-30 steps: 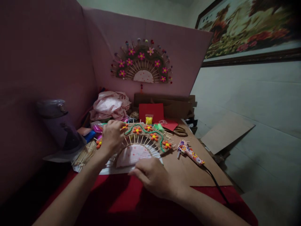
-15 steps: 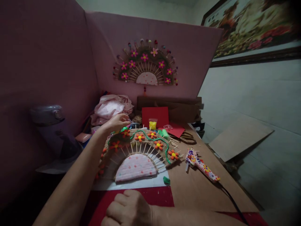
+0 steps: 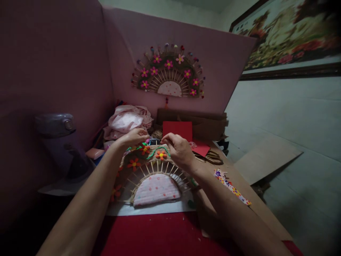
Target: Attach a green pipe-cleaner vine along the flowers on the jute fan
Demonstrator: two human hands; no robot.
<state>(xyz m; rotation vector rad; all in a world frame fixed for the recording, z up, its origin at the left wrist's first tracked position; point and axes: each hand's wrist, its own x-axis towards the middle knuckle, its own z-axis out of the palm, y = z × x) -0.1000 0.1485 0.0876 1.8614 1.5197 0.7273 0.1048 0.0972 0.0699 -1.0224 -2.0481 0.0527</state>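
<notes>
Crossing fan [image 3: 156, 187], perhaps glue gun [image 3: 236, 190]: forearm [image 3: 226, 217]

The half-round fan craft [image 3: 156, 176] lies flat at the centre of the frame, curved edge toward the top — a pink dotted half-disc [image 3: 157, 188] at its base, wooden spokes [image 3: 157, 166] fanning out to a straw-coloured band carrying orange flowers [image 3: 161, 155] and a green cord [image 3: 152, 153].

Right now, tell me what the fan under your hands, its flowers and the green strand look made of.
Fan: thin pale sticks, likely wood, matt, splayed like spokes under a rough arch like twine or straw. Its pink dotted centre: soft quilted fabric, perhaps. Orange flowers: smooth rounded petals, probably modelling clay or foam. Green strand: bendy cord, maybe clay or wire; too dim to tell.
</notes>
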